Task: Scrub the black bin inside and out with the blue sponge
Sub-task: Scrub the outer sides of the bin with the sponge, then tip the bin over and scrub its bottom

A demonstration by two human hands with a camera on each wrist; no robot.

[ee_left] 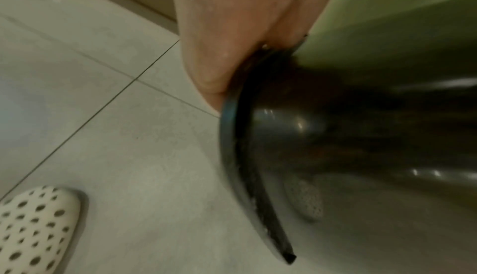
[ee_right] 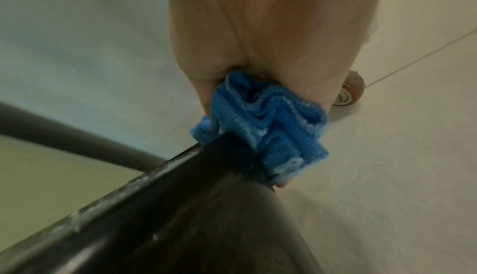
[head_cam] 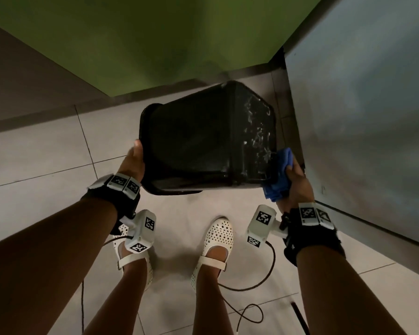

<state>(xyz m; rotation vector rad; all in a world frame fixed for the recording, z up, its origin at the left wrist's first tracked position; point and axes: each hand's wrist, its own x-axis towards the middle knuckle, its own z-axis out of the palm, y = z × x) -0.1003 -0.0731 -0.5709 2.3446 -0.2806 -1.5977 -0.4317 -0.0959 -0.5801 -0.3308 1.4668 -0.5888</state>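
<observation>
The black bin [head_cam: 198,143] is held off the tiled floor on its side, its rim to the left and its foam-streaked underside [head_cam: 257,131] to the right. My left hand [head_cam: 133,163] grips the rim [ee_left: 229,127], thumb outside; its fingers are hidden inside the bin. My right hand [head_cam: 296,182] holds the folded blue sponge [head_cam: 279,175] and presses it against the bin's bottom edge at the lower right corner. In the right wrist view the blue sponge [ee_right: 265,119] is bunched in that hand against the black edge [ee_right: 227,156].
A grey panel [head_cam: 363,117] stands close on the right, a green wall [head_cam: 155,39] behind. My feet in white perforated shoes [head_cam: 214,247] are just below the bin. Cables [head_cam: 252,298] trail on the floor. A caster wheel [ee_right: 348,91] sits nearby.
</observation>
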